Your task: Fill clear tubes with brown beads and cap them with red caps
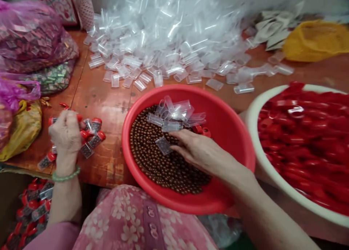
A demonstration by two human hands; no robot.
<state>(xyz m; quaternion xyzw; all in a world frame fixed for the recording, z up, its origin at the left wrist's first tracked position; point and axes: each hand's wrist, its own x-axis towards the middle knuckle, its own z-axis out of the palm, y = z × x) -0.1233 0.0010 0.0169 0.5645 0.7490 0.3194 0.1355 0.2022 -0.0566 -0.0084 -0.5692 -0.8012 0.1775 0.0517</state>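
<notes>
My right hand (203, 151) reaches into a red plastic basin (231, 130) half full of small brown beads (152, 155). Its fingertips rest on the beads beside a small clear tube (163, 145). Several more empty clear tubes (177, 113) lie on top of the beads. My left hand (66, 133) is at the left on the wooden table (106, 97), fingers curled over a pile of filled tubes with red caps (92, 133). What the left hand holds is hidden by its back.
A big heap of clear empty tubes (169, 35) covers the back of the table. A white basin of red caps (308, 141) stands at the right. Pink bags (29, 35) and a yellow bag (21, 130) sit at the left, a yellow net bag (316, 39) at back right. Finished tubes (32, 202) fill a box below left.
</notes>
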